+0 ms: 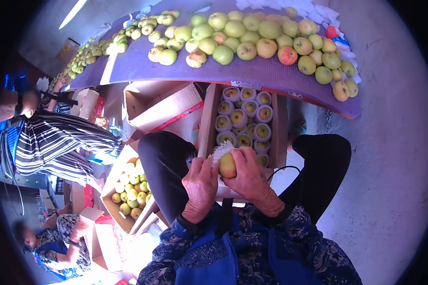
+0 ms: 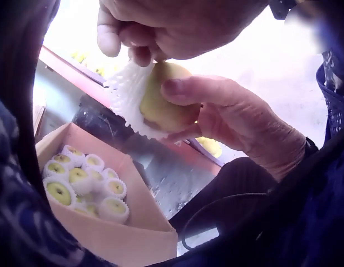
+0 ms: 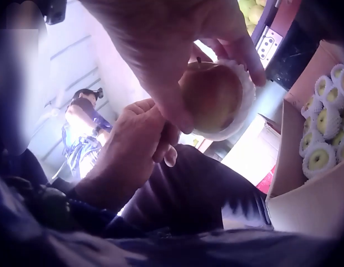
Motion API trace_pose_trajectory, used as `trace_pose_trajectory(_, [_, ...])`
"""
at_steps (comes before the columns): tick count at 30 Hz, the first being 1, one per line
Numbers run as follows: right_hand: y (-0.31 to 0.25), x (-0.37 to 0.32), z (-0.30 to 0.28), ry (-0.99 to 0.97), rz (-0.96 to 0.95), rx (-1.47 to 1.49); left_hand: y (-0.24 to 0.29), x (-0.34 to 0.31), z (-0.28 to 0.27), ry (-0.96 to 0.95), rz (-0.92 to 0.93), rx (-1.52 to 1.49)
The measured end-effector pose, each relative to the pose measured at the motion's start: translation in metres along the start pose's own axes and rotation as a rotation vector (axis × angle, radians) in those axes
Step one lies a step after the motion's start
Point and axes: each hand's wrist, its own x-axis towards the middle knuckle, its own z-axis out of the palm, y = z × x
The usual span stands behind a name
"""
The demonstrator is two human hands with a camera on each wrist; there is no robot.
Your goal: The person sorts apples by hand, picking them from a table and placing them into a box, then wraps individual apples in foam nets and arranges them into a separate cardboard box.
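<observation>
Red printing ran along the flap of an open cardboard box (image 1: pixel 176 110) ahead and to the left of both grips, its letters too small to read. A red-and-blue packet (image 1: pixel 336 36) lay far ahead and to the right of them, its writing also unreadable.

The right grip (image 1: pixel 251 176) held a smooth, round apple (image 1: pixel 227 166), yellow-green with a reddish blush, its thumb and fingers curled round the sides. The left grip (image 1: pixel 199 184), just beside it, had its fingers bent and pinched the edge of a white foam net (image 2: pixel 126 95), stretchy and fringed, which covered one side of the apple.

Just ahead of and below the grips stood a deep, plain brown carton (image 1: pixel 208 124) with rows of apples inside, each in a ribbed foam sleeve. Farther ahead, a counter (image 1: pixel 188 72) with a purple, finely ridged top bore a long heap of loose apples (image 1: pixel 235 29), green, yellow and a few red. To the left of the grips, bare apples filled another cardboard carton (image 1: pixel 113 209), near a person in black-and-white striped trousers (image 1: pixel 64 145)
</observation>
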Motion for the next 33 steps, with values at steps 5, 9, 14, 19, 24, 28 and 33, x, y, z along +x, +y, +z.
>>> trace_pose_trajectory(5, [0.005, -0.003, 0.002, 0.052, -0.05, -0.039, -0.015, -0.009, 0.016, -0.14, -0.218, -0.506])
trace_pose_trajectory(9, [0.007, -0.001, 0.001, 0.021, -0.134, -0.036, -0.022, -0.003, 0.008, -0.378, -0.375, -0.658])
trace_pose_trajectory(14, [0.004, 0.0, -0.002, -0.102, -0.188, 0.088, -0.021, 0.011, -0.006, -0.5, -0.409, -0.657])
trace_pose_trajectory(19, [0.014, 0.002, -0.012, -0.146, 0.099, 0.621, -0.023, 0.005, -0.008, -0.36, -0.593, -1.047])
trace_pose_trajectory(24, [0.02, -0.001, -0.001, -0.172, 0.381, 0.931, -0.03, 0.001, -0.004, -0.301, -0.581, -1.226])
trace_pose_trajectory(28, [0.019, -0.001, -0.001, -0.172, 0.416, 1.002, -0.033, -0.002, -0.004, -0.289, -0.584, -1.306])
trace_pose_trajectory(33, [0.017, -0.002, 0.01, -0.097, 0.343, 0.809, -0.031, -0.001, -0.011, -0.346, -0.629, -1.294])
